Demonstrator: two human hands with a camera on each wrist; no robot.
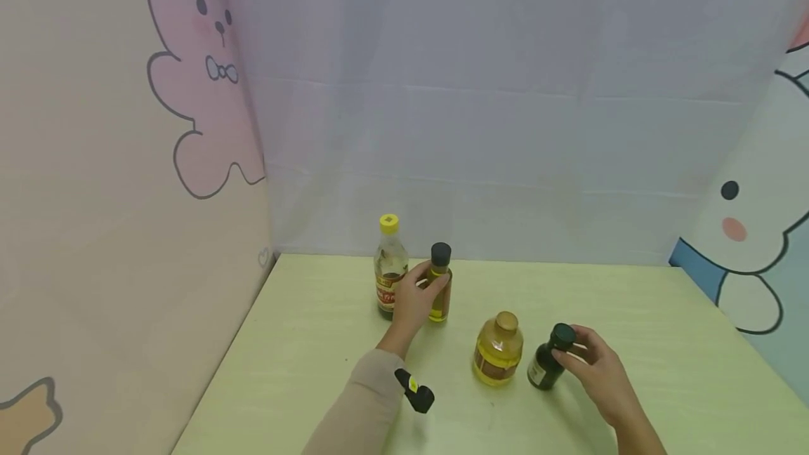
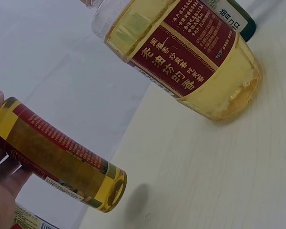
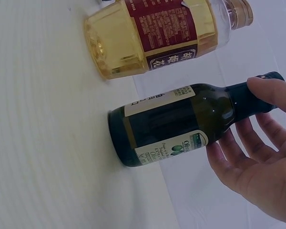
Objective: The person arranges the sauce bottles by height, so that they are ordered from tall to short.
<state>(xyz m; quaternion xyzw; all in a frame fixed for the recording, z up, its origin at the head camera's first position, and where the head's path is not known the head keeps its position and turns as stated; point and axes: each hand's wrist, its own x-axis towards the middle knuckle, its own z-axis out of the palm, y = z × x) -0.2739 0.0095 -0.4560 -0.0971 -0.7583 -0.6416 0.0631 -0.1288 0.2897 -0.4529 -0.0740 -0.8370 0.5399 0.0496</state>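
Observation:
My left hand [image 1: 412, 304] grips a slim bottle of yellow oil [image 1: 440, 300] with a black cap, around its upper part. In the left wrist view, this oil bottle [image 2: 57, 155] has a shadow lying apart from its base. My right hand [image 1: 599, 376] holds a dark green olive oil bottle [image 1: 545, 365] by the neck, thumb on one side and fingers on the other. The right wrist view shows pale labels on the olive oil bottle [image 3: 164, 126]; whether its base touches the table I cannot tell. Between the hands stands a wider cooking oil bottle [image 1: 498, 353] with a gold cap.
A sauce bottle [image 1: 388, 265] with a yellow cap and a red label stands just left of my left hand. The pale table [image 1: 303, 350] meets a white cloth backdrop [image 1: 505, 125] at the back. Walls printed with cartoon animals flank the table.

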